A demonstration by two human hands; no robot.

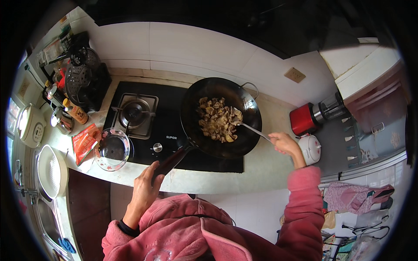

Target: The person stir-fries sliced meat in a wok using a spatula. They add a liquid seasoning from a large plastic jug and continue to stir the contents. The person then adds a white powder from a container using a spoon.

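A dark wok (248,133) rests over the right side of a black gas hob (173,98), with browned chopped food pieces (215,120) in its middle. My left hand (147,182) is wrapped around the wok's dark handle (173,160). In my right hand (284,143) is the handle of a metal spatula (254,129), whose head lies among the food at the right side of the heap. Food partly covers that head. The burner under the wok is hidden.
The left burner (134,112) is bare. Left of it are a glass plate (112,150), a red packet (86,142), a sauce bottle (76,112) and a metal pot (62,120). A white basin (52,171) stands by the sink. A red blender base (302,119) is at the right.
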